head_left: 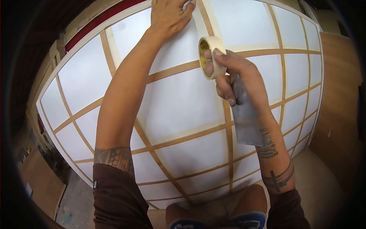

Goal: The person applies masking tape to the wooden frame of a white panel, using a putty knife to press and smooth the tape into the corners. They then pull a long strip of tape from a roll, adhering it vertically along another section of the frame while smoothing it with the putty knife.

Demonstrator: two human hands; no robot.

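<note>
A white panel with a grid of wooden strips (175,70) fills the middle of the view, with pale tape along several strips. At the panel's top, my left hand (170,16) touches the surface with fingers bent and thumb near the fingertips; what lies between them is too small to tell. My right hand (238,72) grips a roll of cream masking tape (219,57), fingertips through its core. The same hand also holds a flat grey blade-like sheet (247,116), which hangs down along the forearm.
Brown wooden boards (337,95) stand at the right. At the lower left, another board (44,179) leans over a stained grey floor (78,198). A red strip (101,23) runs behind the panel's upper left edge. My knees are at the bottom.
</note>
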